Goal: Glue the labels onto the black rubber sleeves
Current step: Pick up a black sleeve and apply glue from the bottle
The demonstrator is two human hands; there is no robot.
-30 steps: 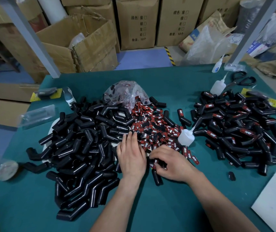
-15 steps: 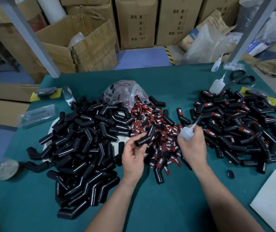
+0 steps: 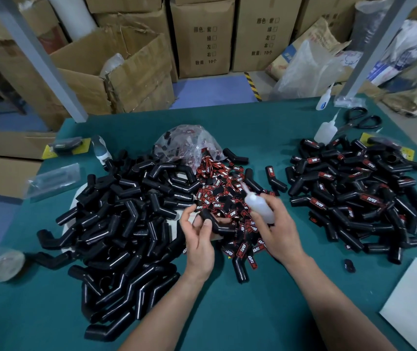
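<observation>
My left hand (image 3: 198,239) holds one bent black rubber sleeve (image 3: 216,224) just above the table, fingers curled round it. Beside it my right hand (image 3: 276,229) grips a small white glue bottle (image 3: 258,203), its nozzle tilted up and to the left. Beneath both hands lies a heap of red-and-black labels (image 3: 222,196). A big pile of unlabelled black sleeves (image 3: 126,219) covers the left of the green table (image 3: 227,312). Sleeves with labels on them (image 3: 354,198) are heaped on the right.
A clear plastic bag (image 3: 187,143) of labels sits behind the label heap. At the far right stand two more glue bottles (image 3: 325,131) and black scissors (image 3: 362,121). A white sheet (image 3: 415,307) lies at the near right, a tape roll (image 3: 7,264) at the left edge. Cardboard boxes (image 3: 202,36) stand beyond.
My left hand lifted a black sleeve from the pile. My right hand took up the glue bottle and brought it left, towards the sleeve.
</observation>
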